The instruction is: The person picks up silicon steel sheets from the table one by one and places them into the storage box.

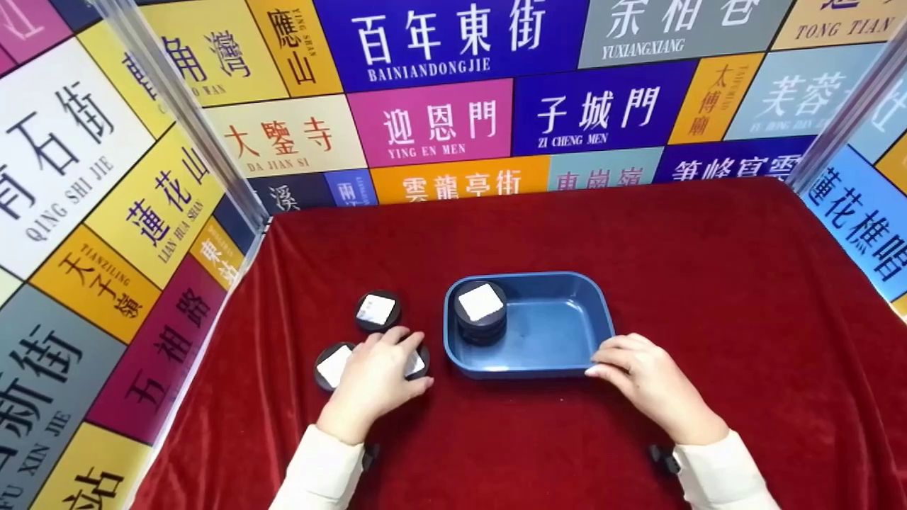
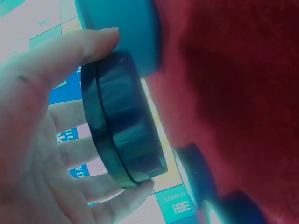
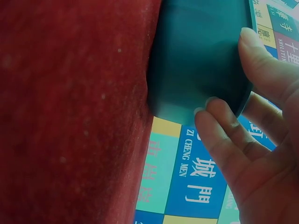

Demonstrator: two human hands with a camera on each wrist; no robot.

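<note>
My left hand (image 1: 375, 379) grips a round, flat black jar (image 2: 126, 119) by its sides. The thumb lies on one side and fingertips on the other; a seam runs round the jar's wall. From the head view the hand covers much of it, and part of a white label shows. Two like jars lie close by: one with a white label (image 1: 378, 310) beyond the hand, another (image 1: 333, 367) left of it, partly hidden. To the right, my right hand (image 1: 650, 379) holds the near right corner of a blue rectangular box (image 1: 549, 333), thumb at the rim and fingers against its outer wall.
Inside the box, at its left end, stands a stack of black jars (image 1: 482, 312) with a white label on top. Dark red cloth (image 1: 496, 446) covers the table. Panels of coloured street-name signs (image 1: 439, 120) rise behind and at both sides, with clear posts (image 1: 188, 113) at the corners.
</note>
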